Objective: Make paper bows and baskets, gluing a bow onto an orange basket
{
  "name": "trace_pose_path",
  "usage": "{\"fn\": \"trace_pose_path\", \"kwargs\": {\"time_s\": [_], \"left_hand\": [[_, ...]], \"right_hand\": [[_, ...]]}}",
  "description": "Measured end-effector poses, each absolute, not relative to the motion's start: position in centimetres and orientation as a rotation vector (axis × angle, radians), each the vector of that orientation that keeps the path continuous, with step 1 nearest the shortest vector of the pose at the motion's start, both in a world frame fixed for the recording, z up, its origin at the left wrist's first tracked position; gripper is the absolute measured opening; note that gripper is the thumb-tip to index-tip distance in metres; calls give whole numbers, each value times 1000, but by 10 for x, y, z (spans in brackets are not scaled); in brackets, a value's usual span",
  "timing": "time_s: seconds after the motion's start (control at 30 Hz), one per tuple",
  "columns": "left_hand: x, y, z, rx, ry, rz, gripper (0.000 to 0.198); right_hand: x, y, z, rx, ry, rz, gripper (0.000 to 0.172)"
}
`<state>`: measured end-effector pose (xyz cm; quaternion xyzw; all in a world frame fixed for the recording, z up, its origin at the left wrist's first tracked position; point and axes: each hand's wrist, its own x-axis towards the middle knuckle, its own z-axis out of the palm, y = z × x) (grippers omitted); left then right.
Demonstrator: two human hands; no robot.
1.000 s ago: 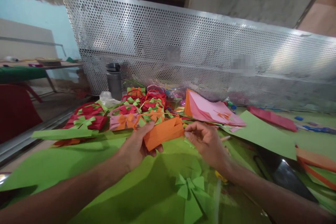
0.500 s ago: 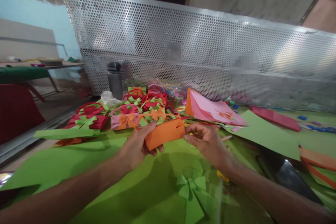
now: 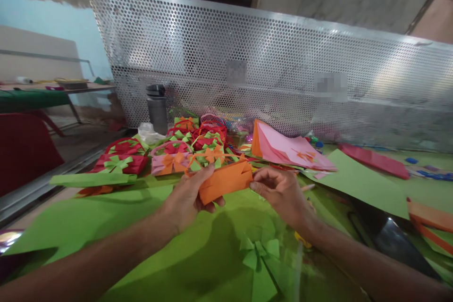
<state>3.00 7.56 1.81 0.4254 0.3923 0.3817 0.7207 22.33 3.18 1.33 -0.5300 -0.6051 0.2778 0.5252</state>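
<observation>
Above the green tabletop I hold a small folded orange paper bag [image 3: 226,181], tilted up to the right, with slits cut near its ends. My left hand [image 3: 191,194] is closed round its left end, thumb on the near face and fingertips showing underneath. At the right end, my right hand [image 3: 278,191] pinches the bag's edge between thumb and forefinger. Beneath the hands lies a green paper bow [image 3: 260,250] with long tails. Just behind the orange bag, a pink paper bag [image 3: 170,163] with an orange bow stands among several finished ones.
A red paper bag [image 3: 122,163] with a green bow stands at left, a grey bottle [image 3: 157,111] behind. Pink paper sheets [image 3: 288,146] and a green sheet [image 3: 368,181] lie at right, near a dark shiny flat object [image 3: 392,240]. A perforated metal panel [image 3: 269,52] closes off the back.
The whole view has shifted slightly, so everything sits a little further right. Both hands keep their hold on the orange paper bag, with hardly any movement between them.
</observation>
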Motion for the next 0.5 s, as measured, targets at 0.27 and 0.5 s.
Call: {"fn": "trace_pose_path", "kwargs": {"time_s": [0.27, 0.5], "left_hand": [[30, 72, 25, 959, 798, 901, 28], [28, 77, 20, 1002, 758, 1006, 31]], "right_hand": [[224, 34, 11, -1281, -1401, 675, 13], [233, 44, 10, -1326, -1264, 624, 20]]}}
